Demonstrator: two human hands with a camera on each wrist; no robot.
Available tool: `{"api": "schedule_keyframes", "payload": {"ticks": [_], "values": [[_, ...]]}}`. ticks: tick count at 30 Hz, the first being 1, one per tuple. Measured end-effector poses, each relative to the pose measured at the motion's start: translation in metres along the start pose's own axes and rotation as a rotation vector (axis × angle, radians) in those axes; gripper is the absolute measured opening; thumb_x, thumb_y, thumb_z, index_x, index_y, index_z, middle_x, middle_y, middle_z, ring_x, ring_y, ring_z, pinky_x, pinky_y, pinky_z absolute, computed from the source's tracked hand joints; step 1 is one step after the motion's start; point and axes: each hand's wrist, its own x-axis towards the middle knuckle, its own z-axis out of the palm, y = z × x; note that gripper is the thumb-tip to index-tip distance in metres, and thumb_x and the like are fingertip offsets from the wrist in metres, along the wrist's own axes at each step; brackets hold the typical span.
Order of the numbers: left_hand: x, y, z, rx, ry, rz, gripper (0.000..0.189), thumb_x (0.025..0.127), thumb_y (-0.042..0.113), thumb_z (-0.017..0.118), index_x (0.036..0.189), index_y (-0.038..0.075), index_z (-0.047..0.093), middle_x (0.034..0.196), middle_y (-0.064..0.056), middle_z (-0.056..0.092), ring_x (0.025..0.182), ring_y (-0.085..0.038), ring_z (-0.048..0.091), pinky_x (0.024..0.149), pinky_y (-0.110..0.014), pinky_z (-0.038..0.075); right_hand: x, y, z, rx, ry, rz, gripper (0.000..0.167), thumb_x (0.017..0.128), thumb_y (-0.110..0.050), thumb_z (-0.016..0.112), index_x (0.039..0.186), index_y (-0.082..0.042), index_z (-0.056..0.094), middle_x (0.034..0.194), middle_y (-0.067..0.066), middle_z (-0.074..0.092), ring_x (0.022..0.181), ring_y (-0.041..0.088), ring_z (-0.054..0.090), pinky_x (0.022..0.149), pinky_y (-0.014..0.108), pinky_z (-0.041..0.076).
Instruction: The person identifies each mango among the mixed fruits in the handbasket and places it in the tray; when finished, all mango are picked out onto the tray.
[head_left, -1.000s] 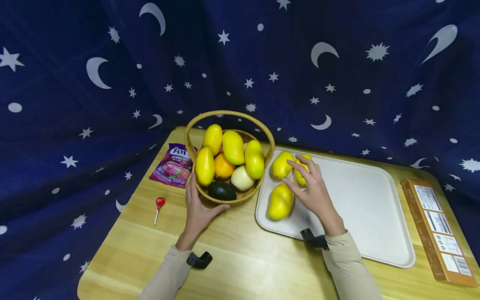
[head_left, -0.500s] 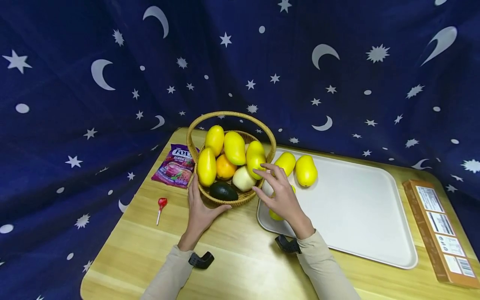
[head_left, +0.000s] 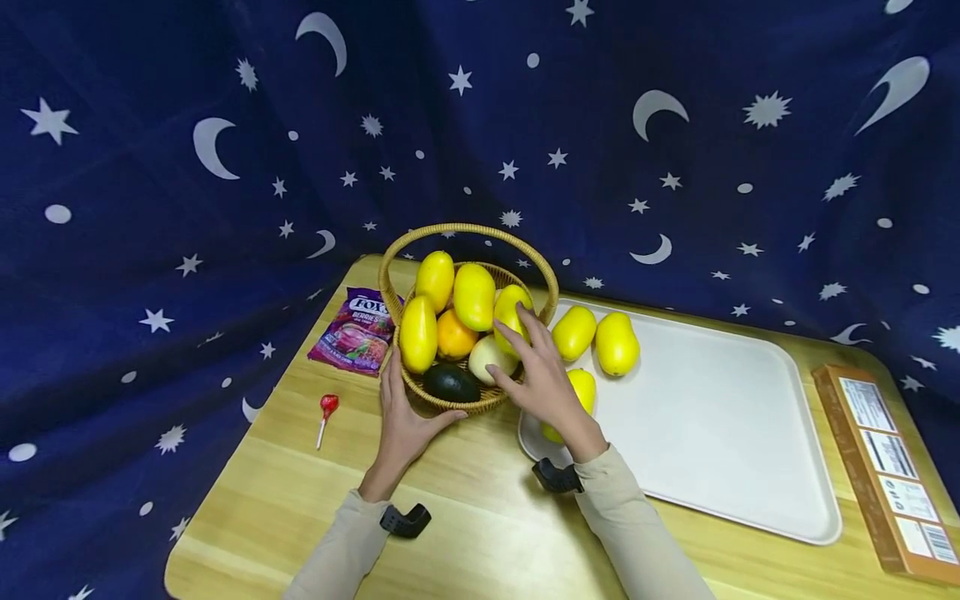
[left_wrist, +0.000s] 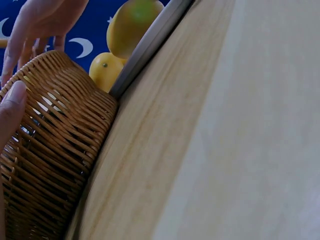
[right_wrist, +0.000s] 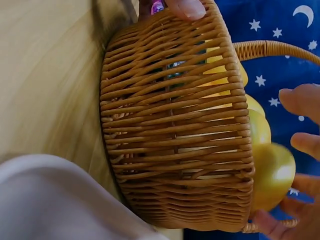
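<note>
A wicker basket (head_left: 480,406) with an arched handle stands on the table, holding several yellow mangoes (head_left: 417,333), an orange (head_left: 455,336), a dark avocado (head_left: 450,384) and a pale round fruit (head_left: 486,358). My left hand (head_left: 405,429) holds the basket's front left side, thumb on the woven wall and fingers along its left. Over the basket's right side, my right hand (head_left: 546,382) spreads its fingers around the rightmost mango (right_wrist: 275,175), partly covering it. In the right wrist view, gaps show between most of those fingers and the mango's skin.
A white tray (head_left: 712,417) lies to the basket's right, bearing mangoes (head_left: 617,344) at its left end. A purple candy bag (head_left: 356,329) and a red lollipop (head_left: 328,405) lie left of the basket. An orange-brown box (head_left: 885,475) lies along the right. A starry curtain (head_left: 480,108) hangs behind.
My right hand has moved left from the mangoes on the tray to the rightmost mango in the basket. My left hand has stayed on the basket.
</note>
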Motion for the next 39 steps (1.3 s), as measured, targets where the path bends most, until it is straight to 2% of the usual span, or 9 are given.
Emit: {"api": "schedule_keyframes", "payload": {"ticks": [5,9,13,18,21,24,30,39], "values": [[0.001,0.0,0.0,0.01,0.003,-0.004,0.138,0.057,0.048,0.092,0.159,0.016,0.006,0.161,-0.01,0.016,0.145,-0.031,0.019,0.114,-0.061,0.02,0.003,0.002,0.001,0.0,0.051,-0.102,0.063,0.086,-0.023,0.075,0.143,-0.011,0.051,0.154,0.016,0.036,0.136,0.038,0.034,0.11,0.057,0.031],[0.0,0.0,0.001,0.013,0.005,-0.009,0.139,0.055,0.047,0.094,0.159,0.016,0.006,0.161,-0.009,0.016,0.145,-0.029,0.019,0.114,-0.061,0.02,0.009,0.01,0.001,-0.001,0.044,-0.124,0.062,0.086,-0.016,0.076,0.142,-0.009,0.051,0.152,0.015,0.038,0.133,0.037,0.035,0.108,0.055,0.034],[0.0,-0.001,0.002,0.007,0.012,-0.004,0.14,0.054,0.046,0.095,0.159,0.016,0.007,0.161,-0.009,0.017,0.145,-0.029,0.02,0.114,-0.06,0.021,0.013,0.016,0.001,-0.009,-0.013,-0.127,0.059,0.088,-0.015,0.073,0.143,-0.01,0.05,0.155,0.012,0.035,0.142,0.037,0.029,0.114,0.054,0.03],[0.0,-0.001,0.002,0.01,0.007,-0.007,0.137,0.057,0.052,0.091,0.159,0.015,0.006,0.161,-0.011,0.016,0.146,-0.03,0.019,0.114,-0.06,0.02,0.018,0.02,-0.002,0.042,-0.064,-0.112,0.059,0.089,-0.018,0.073,0.143,-0.012,0.051,0.16,0.014,0.025,0.148,0.045,0.015,0.117,0.06,0.02],[0.0,-0.001,0.002,0.013,0.0,-0.016,0.137,0.058,0.053,0.09,0.159,0.016,0.006,0.161,-0.01,0.015,0.146,-0.03,0.018,0.115,-0.06,0.019,0.022,0.019,-0.004,0.053,-0.099,-0.07,0.058,0.09,-0.021,0.072,0.143,-0.015,0.05,0.162,0.014,0.021,0.148,0.045,0.012,0.116,0.061,0.02],[-0.001,0.0,0.002,0.01,-0.005,-0.027,0.137,0.058,0.05,0.091,0.159,0.017,0.005,0.161,-0.009,0.015,0.146,-0.028,0.018,0.116,-0.058,0.019,0.024,0.017,-0.005,0.055,-0.115,-0.037,0.057,0.09,-0.023,0.072,0.142,-0.017,0.052,0.16,0.013,0.024,0.148,0.042,0.017,0.115,0.061,0.025],[-0.001,0.002,0.002,0.014,-0.009,-0.032,0.138,0.057,0.044,0.094,0.159,0.017,0.005,0.161,-0.01,0.016,0.146,-0.028,0.018,0.116,-0.058,0.019,0.024,0.015,-0.006,0.061,-0.059,-0.069,0.054,0.083,-0.026,0.079,0.133,-0.018,0.06,0.152,0.013,0.035,0.138,0.037,0.032,0.109,0.057,0.035],[0.0,-0.001,0.002,0.019,0.001,-0.001,0.135,0.059,0.055,0.089,0.159,0.014,0.007,0.16,-0.011,0.017,0.145,-0.031,0.02,0.114,-0.061,0.021,0.021,0.013,-0.009,0.095,-0.021,-0.117,0.053,0.076,-0.03,0.084,0.125,-0.021,0.064,0.147,0.011,0.04,0.134,0.036,0.034,0.104,0.057,0.039]]}}
